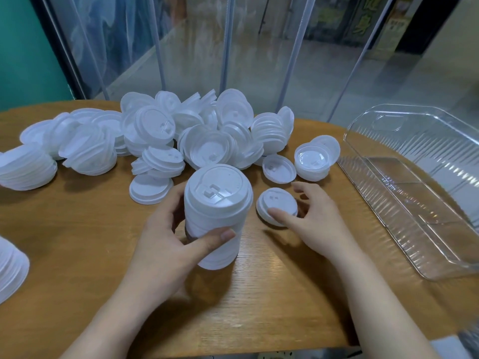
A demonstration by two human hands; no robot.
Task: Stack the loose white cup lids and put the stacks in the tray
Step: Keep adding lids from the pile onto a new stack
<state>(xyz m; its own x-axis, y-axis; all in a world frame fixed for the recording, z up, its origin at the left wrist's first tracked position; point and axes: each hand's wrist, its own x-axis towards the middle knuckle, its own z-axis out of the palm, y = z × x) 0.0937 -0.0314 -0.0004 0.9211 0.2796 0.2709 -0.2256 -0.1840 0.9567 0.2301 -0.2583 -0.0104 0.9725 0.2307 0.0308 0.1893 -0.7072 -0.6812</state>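
My left hand (171,237) grips a tall stack of white lids (217,213) that stands on the wooden table (77,242), thumb across its front and fingers behind it. Just right of the stack, my right hand (313,224) pinches a single white lid (277,206) that lies tilted on the table, thumb on its near rim and fingers at its far side. A big heap of loose lids (181,133) fills the far side of the table. The clear plastic tray (404,203) sits at the right with nothing in it.
A short stack of lids (315,161) and a single upturned lid (278,168) lie between the heap and the tray. More lid stacks lie at the far left (26,169) and at the left edge (10,268). Clear plastic curtains hang behind the table.
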